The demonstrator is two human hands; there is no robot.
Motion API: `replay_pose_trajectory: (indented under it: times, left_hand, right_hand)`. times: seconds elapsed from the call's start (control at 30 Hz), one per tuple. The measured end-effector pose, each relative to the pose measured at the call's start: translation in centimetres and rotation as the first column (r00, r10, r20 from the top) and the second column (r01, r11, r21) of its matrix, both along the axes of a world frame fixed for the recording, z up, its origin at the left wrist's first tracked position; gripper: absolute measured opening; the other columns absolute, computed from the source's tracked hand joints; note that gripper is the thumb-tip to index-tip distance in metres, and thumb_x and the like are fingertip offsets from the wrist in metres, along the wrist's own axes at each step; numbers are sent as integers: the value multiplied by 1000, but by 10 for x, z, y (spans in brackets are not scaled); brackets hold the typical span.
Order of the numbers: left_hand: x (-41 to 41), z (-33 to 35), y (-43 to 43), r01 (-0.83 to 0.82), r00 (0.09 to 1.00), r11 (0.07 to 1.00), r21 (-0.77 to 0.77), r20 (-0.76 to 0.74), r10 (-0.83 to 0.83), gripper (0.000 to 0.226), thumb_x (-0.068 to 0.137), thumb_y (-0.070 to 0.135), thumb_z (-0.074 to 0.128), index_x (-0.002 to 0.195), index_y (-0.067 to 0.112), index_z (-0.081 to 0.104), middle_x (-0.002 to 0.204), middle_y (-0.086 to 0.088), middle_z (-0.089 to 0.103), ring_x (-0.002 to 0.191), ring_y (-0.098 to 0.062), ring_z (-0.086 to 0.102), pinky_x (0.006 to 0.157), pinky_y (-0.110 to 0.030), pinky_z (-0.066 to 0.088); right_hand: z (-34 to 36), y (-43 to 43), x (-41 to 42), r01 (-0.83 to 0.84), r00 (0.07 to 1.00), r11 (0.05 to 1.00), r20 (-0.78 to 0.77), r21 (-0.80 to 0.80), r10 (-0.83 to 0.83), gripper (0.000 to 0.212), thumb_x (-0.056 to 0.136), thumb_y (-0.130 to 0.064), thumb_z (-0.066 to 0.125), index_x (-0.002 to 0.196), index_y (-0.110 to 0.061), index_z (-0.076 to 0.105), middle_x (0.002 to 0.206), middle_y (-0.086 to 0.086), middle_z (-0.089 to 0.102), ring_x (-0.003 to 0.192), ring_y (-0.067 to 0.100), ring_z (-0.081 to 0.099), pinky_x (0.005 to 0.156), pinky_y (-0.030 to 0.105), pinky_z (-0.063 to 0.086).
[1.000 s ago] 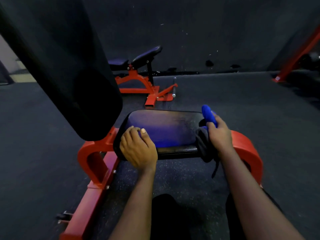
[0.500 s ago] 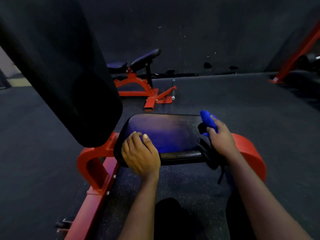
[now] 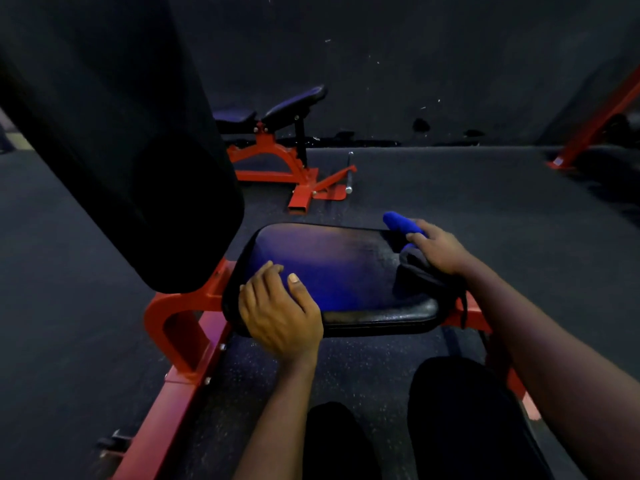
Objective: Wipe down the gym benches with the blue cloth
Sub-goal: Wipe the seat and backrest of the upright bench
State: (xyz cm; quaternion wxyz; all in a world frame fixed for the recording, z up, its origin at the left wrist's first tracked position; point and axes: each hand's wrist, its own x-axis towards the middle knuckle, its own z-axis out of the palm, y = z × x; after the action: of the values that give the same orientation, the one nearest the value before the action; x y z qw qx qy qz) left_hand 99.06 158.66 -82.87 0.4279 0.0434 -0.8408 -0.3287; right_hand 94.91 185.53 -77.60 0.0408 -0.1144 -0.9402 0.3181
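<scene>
A black padded bench seat [image 3: 339, 268] on a red frame [image 3: 180, 327] lies in front of me, lit bluish. My left hand [image 3: 280, 313] grips its near left corner, fingers curled over the edge. My right hand [image 3: 438, 251] holds the blue cloth [image 3: 401, 223] against the seat's right edge; the cloth's blue end sticks out past my fingers and a darker fold [image 3: 422, 278] hangs below the hand. A large black back pad [image 3: 114, 133] tilts up at the left.
A second red-framed bench [image 3: 277, 147] with dark pads stands behind, near the dark wall. Another red frame [image 3: 595, 123] leans at the far right. Dark rubber floor [image 3: 485, 202] surrounds the bench. My knees [image 3: 460, 417] are at the bottom.
My right hand with the cloth has shifted slightly along the seat's right edge. The view has dropped closer to the seat. My left hand keeps its grip on the corner.
</scene>
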Motion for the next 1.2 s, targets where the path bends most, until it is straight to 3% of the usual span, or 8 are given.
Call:
replay_pose_trajectory:
  times: [0.13, 0.3, 0.53, 0.67, 0.77, 1.0, 1.1, 1.2]
  left_hand:
    - [-1, 0, 0, -1, 1000, 1000, -12, -12, 1, 29, 94, 26, 45, 110, 11, 65, 119, -4, 65, 112, -27, 57, 100, -50, 40]
    - [-1, 0, 1, -15, 1000, 1000, -6, -8, 15, 31, 93, 26, 44, 112, 12, 64, 121, -4, 64, 115, -25, 56, 107, -46, 35]
    - [-1, 1, -3, -40, 999, 998, 54, -27, 42, 30, 91, 25, 46, 112, 11, 62, 120, -4, 63, 114, -26, 55, 105, -49, 37]
    - [-2, 0, -5, -54, 998, 997, 47, -31, 56, 29, 93, 26, 46, 113, 12, 62, 118, -3, 62, 111, -27, 54, 100, -52, 39]
    - [-3, 3, -3, -54, 998, 997, 62, -39, 57, 30, 95, 26, 44, 115, 12, 60, 116, -2, 60, 110, -27, 54, 99, -51, 39]
    - [4, 7, 2, -24, 998, 984, 177, -48, 33, 33, 94, 24, 46, 124, 12, 53, 124, -2, 53, 117, -22, 49, 101, -48, 39]
    - [6, 14, -11, 26, 986, 961, 276, -164, 20, 34, 93, 18, 48, 123, 5, 54, 125, -8, 53, 117, -21, 47, 102, -42, 38]
    - [1, 36, -49, -131, 925, 949, 287, -309, 221, 29, 95, 10, 50, 120, -4, 54, 118, -18, 53, 110, -28, 47, 99, -36, 36]
  right_hand:
    - [20, -7, -34, 39, 987, 993, 149, 113, -55, 36, 93, -45, 46, 124, -36, 61, 133, 12, 59, 120, 33, 55, 100, 38, 42]
    - [36, -76, -90, -97, 974, 911, 228, 400, 3, 54, 93, -48, 40, 135, -19, 55, 145, 13, 49, 130, 31, 49, 102, 41, 39]
    - [32, -47, -84, -272, 947, 910, 252, 313, 197, 40, 100, -45, 31, 126, -36, 60, 132, 5, 57, 123, 28, 52, 100, 40, 39]
    - [27, -36, -101, -261, 940, 894, 306, 364, 150, 61, 91, -55, 27, 131, -19, 56, 141, 16, 51, 125, 34, 51, 100, 40, 38]
    - [26, -70, -113, -203, 967, 872, 233, 446, 107, 55, 97, -48, 32, 135, -15, 54, 143, 18, 49, 128, 34, 50, 101, 41, 38]
    - [27, -157, -123, -427, 902, 804, 133, 414, 411, 46, 102, -41, 30, 141, -26, 46, 148, 13, 45, 131, 35, 46, 104, 43, 37]
    - [19, -139, -112, -519, 841, 745, 94, 419, 533, 47, 103, -44, 28, 150, -39, 29, 154, 3, 34, 136, 32, 38, 105, 48, 33]
    - [18, -139, -119, -537, 837, 743, 142, 399, 529, 49, 103, -47, 28, 151, -43, 25, 156, 1, 31, 138, 31, 36, 107, 49, 31]
